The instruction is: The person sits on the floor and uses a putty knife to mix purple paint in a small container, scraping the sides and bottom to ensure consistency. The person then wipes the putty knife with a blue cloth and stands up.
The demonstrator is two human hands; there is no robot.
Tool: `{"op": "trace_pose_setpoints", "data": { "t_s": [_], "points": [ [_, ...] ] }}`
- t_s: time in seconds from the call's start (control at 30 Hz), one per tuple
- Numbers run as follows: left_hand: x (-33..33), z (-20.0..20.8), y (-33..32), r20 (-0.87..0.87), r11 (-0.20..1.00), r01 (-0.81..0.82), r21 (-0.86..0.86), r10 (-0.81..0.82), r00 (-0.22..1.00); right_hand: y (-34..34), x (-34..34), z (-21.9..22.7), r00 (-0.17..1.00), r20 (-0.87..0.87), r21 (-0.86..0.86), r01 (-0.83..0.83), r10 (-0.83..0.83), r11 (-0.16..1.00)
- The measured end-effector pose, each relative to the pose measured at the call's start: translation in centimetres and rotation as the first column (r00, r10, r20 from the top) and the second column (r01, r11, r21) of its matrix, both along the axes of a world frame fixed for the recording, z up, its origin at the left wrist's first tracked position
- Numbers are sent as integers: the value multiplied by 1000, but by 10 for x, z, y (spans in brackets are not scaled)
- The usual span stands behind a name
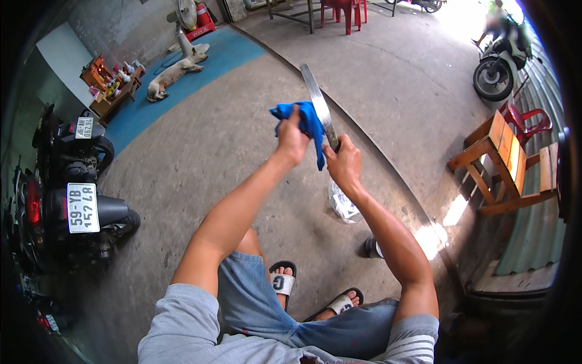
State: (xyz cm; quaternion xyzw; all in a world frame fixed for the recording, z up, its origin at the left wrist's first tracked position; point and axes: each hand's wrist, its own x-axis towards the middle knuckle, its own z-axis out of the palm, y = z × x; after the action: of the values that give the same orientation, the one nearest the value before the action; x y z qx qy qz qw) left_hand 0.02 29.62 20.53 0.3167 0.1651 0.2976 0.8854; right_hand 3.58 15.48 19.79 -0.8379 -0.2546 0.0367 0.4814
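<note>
In my right hand (345, 161) is the dark handle of a long knife (313, 88), a straight, shiny blade with a blunt-looking tip. The blade slants up and to the left, away from me. My left hand (293, 142) is closed on a blue cloth (312, 124), with the thumb on top. Part of the cloth hangs down beside the blade; whether it presses on the metal I cannot tell. Below my right hand, a clear plastic bag (345, 205) with pale contents stands on the floor. A dark container with a white part (371, 247) is partly behind my right forearm.
Parked motorbikes (91, 212) line the left. A dog (174, 76) lies on blue flooring (233, 54) near a small altar (115, 88) and a fan (187, 15). A raised floor strip (388, 164) crosses diagonally. Right are wooden seating (500, 151), a red chair (533, 124) and a scooter (500, 67).
</note>
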Motion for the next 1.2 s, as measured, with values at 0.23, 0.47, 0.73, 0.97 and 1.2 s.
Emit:
{"op": "trace_pose_setpoints", "data": {
  "t_s": [0.23, 0.47, 0.73, 0.97, 1.2],
  "points": [
    [13, -9, -3, -242, 588, -158, 794, 543, 804, 8, -40, 5, 985, 2, -30, -170, 170, 985],
    [33, -15, 21, -314, 517, -150, 843, 698, 644, 11, -33, -21, 994, 3, -111, -105, 106, 988],
    [24, -53, 105, -542, 585, 1, 811, 751, 376, 5, -54, -12, 957, -125, -144, -278, 261, 950],
    [10, -60, 147, -588, 671, -45, 740, 679, 439, -2, -68, -12, 940, -164, -95, -318, 301, 943],
    [-16, -42, 170, -130, 961, 265, 73, -254, 958, -21, -50, -32, 707, -504, 176, -477, 495, 861]
  ]
}}
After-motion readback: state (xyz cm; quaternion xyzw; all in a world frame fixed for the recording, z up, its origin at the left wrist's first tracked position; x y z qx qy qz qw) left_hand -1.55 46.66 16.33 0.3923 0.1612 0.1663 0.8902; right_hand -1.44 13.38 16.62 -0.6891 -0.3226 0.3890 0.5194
